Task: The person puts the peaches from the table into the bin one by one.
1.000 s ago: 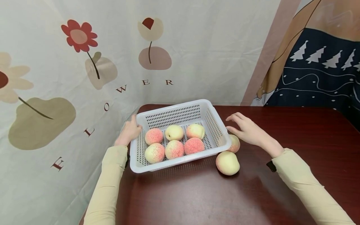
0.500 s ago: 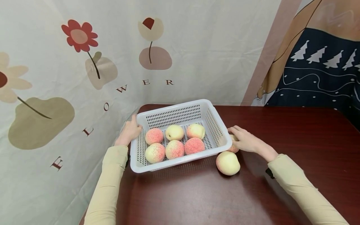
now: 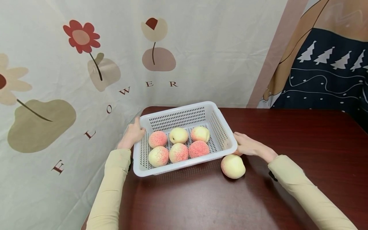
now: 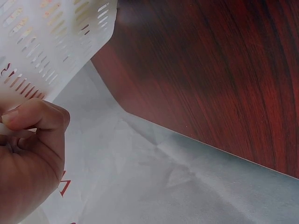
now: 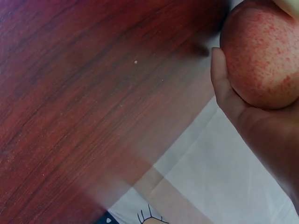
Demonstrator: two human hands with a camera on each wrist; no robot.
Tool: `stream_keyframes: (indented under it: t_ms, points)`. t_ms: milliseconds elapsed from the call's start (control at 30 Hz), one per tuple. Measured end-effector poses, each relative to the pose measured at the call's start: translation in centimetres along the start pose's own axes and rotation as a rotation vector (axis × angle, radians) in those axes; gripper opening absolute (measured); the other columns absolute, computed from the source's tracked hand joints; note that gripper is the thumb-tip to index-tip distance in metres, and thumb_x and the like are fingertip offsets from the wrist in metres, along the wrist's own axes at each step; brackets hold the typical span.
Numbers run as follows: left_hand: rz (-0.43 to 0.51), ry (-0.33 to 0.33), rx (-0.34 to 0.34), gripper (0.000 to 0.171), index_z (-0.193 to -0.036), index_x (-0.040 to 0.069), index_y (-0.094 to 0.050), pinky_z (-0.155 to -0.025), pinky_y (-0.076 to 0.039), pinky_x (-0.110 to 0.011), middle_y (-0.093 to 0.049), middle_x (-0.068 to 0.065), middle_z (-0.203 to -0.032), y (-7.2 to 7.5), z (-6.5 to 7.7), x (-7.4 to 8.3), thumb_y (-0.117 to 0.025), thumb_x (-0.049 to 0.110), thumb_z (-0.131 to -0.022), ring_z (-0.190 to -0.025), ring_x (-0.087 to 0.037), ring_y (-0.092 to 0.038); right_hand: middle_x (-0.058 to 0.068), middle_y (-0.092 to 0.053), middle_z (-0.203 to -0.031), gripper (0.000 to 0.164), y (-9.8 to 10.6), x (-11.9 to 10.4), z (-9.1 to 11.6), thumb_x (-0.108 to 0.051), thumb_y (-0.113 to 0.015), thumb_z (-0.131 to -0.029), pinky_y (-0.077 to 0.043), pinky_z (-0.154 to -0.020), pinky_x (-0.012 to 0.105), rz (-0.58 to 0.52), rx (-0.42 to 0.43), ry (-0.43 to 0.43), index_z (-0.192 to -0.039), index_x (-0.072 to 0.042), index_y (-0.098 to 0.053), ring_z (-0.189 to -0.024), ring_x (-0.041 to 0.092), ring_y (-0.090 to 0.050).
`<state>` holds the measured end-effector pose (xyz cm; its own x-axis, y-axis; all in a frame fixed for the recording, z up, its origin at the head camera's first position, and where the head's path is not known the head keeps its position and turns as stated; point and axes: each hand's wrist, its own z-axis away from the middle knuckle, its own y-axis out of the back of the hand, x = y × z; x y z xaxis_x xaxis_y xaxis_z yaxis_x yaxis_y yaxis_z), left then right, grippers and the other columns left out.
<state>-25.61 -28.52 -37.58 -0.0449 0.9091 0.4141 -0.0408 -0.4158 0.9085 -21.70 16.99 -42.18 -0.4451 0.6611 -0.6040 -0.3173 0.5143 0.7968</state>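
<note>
My left hand (image 3: 133, 133) grips the left end rim of a white perforated plastic basket (image 3: 184, 164), its fingers curled over the edge in the left wrist view. Several pink and pale-yellow peaches lie in the basket, one a pink peach (image 3: 198, 149). Just right of the basket, my right hand (image 3: 248, 145) curls round a reddish peach (image 5: 261, 56) low by the table. In the head view most of that peach is hidden behind the hand and the basket rim. A pale-yellow peach (image 3: 233, 166) sits on the table beside it, near the basket's front right corner.
The basket stands on a dark red wood-grain table (image 3: 184, 201). Along the left and back hangs a pale curtain (image 3: 212, 64) printed with flowers and letters. A navy printed section (image 3: 325, 76) hangs at the back right.
My right hand has come down and left from above the reddish peach, and its fingers have closed round it. The left hand and the basket have stayed put.
</note>
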Motion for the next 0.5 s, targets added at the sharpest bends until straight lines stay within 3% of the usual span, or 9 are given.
stream_keyframes:
  t_ms: [233, 500]
  points:
    - [-0.005, -0.006, -0.001, 0.064, -0.144, -0.001, -0.003, -0.055, -0.050, -0.033, -0.055, -0.037, -0.102, 0.0, -0.1, -0.1, -0.033, 0.014, -0.090, -0.069, -0.030, -0.064, 0.005, -0.056, -0.106, 0.047, 0.0, 0.2, -0.3, -0.032, -0.058, -0.084, -0.043, -0.077, 0.031, 0.076, 0.020, 0.010, -0.126, -0.011, -0.052, -0.092, 0.015, -0.050]
    - [0.007, -0.004, 0.002, 0.064, -0.145, -0.001, -0.003, -0.052, -0.050, -0.031, -0.056, -0.035, -0.100, 0.0, -0.1, -0.1, -0.033, 0.014, -0.090, -0.064, -0.026, -0.064, 0.007, -0.057, -0.099, 0.040, 1.2, 0.1, -0.2, -0.041, -0.054, -0.088, -0.043, -0.071, 0.033, 0.174, 0.080, -0.029, -0.114, -0.010, -0.055, -0.082, 0.017, -0.052]
